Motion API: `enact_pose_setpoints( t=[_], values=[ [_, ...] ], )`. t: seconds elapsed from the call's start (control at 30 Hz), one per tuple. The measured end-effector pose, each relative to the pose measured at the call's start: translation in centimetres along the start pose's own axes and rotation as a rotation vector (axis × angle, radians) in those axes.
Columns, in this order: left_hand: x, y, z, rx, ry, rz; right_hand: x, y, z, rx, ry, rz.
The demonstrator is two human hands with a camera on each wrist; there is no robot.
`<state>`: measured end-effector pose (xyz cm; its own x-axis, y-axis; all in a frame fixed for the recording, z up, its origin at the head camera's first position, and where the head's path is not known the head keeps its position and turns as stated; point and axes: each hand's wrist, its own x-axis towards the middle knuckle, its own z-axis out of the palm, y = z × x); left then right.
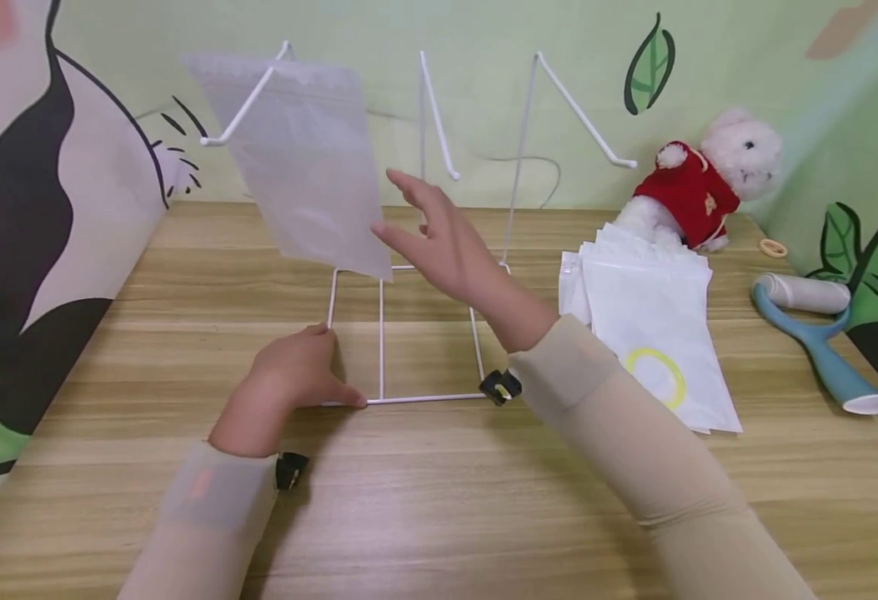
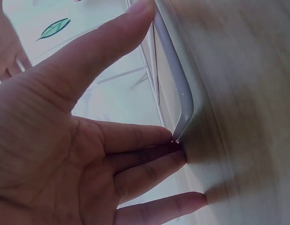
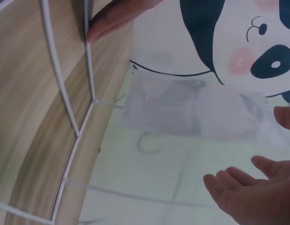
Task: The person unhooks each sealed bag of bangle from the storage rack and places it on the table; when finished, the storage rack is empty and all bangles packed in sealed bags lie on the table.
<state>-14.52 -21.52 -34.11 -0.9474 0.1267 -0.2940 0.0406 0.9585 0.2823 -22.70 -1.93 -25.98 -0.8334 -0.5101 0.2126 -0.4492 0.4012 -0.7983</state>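
A white wire display rack [image 1: 382, 333] stands on the wooden table, with three hooked arms rising from it. One translucent zip bag [image 1: 311, 167] hangs from the left hook [image 1: 247, 107], its lower end tilted toward the middle. My right hand [image 1: 446, 242] is raised just right of that bag, fingers extended and nothing held. At the base's near left corner, my left hand [image 1: 288, 367] rests with its thumb on the front bar. The left wrist view has its straight fingertips [image 2: 180, 157] against the bar's corner and the table.
A stack of white bags [image 1: 641, 292] lies on the right, with a yellow ring [image 1: 680, 383] on top. Beyond sits a plush toy [image 1: 689, 192] in red. A blue-handled roller [image 1: 814, 333] and a small tan ring [image 1: 772, 247] are at far right. Painted walls close the back and sides.
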Motion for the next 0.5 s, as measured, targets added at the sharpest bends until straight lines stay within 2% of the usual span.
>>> enact_pose_setpoints(
  t=[0.13, 0.3, 0.37, 0.5],
  values=[
    [-0.1, 0.1, -0.1, -0.007, 0.002, 0.001, 1.8, -0.9, 0.9, 0.056, 0.031, -0.007],
    [-0.4, 0.1, -0.3, -0.010, 0.003, 0.006, 3.4, -1.9, 2.3, 0.230, 0.042, -0.099],
    [-0.4, 0.2, -0.3, -0.014, 0.000, 0.004, 3.7, -2.4, 2.6, 0.225, 0.056, -0.083],
    [-0.4, 0.2, -0.3, -0.021, -0.007, -0.008, 3.8, -3.3, 2.7, 0.188, 0.154, 0.022]
  ],
)
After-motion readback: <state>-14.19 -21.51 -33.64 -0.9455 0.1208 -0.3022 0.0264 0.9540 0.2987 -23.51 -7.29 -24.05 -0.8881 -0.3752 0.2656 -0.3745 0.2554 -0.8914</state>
